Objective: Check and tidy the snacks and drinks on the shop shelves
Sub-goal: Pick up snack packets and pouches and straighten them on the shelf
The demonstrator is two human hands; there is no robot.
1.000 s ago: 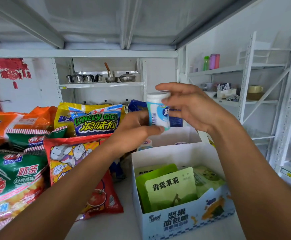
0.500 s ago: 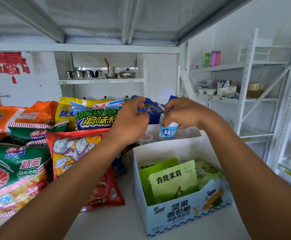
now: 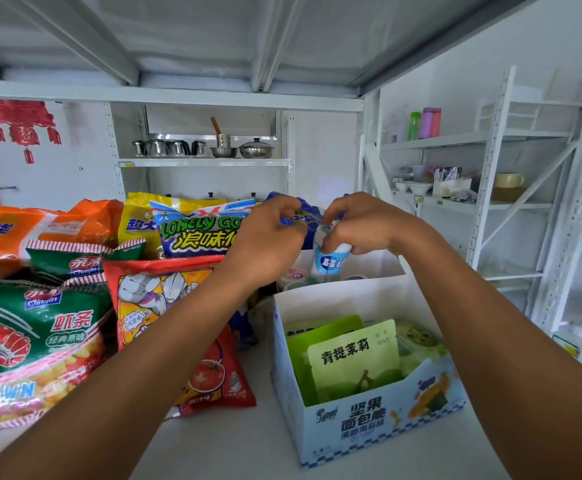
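Fingers (image 3: 338,211) of the right hand (image 3: 365,226) curl round the upper end of a small white-and-blue bottle (image 3: 327,261), held just behind the rear wall of the open carton (image 3: 369,420) of green sachets (image 3: 355,358). Left hand (image 3: 269,244), behind and left of the carton, appears to pinch a blue bag (image 3: 308,216); the contact is partly hidden. Snack bags (image 3: 165,306) lie left of the carton.

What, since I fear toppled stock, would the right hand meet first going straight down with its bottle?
Below the right hand, the bottle would probably meet the tub lids in the rear white box first; depth is unclear, so a gap is possible.
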